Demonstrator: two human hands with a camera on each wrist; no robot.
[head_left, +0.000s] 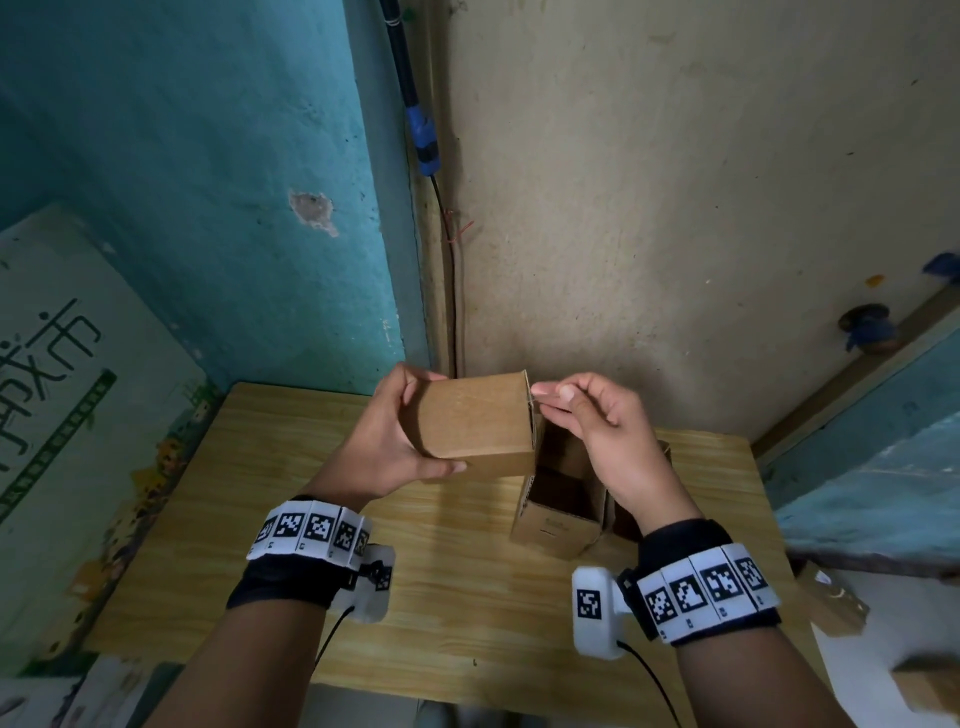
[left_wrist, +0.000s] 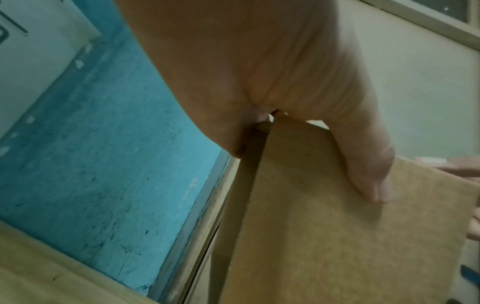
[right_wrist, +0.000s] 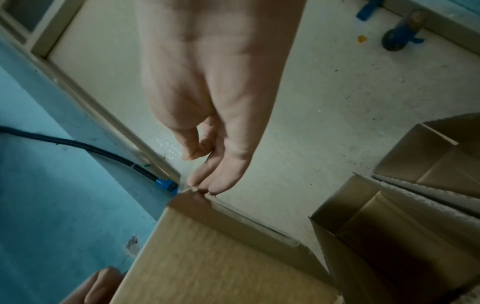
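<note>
A small closed brown cardboard box is held up above the wooden table. My left hand grips its left end, fingers over the top and thumb along the near face. My right hand pinches the box's upper right corner between thumb and fingertips. From the right wrist, the box top lies below that pinch, and the left hand's fingers show at its far end. What sits between the pinching fingertips is too small to tell.
Two open empty cardboard boxes stand on the table under my right hand. A black hose with a blue connector runs down the wall corner behind. A printed board leans at the left. More cardboard lies off the table's right edge.
</note>
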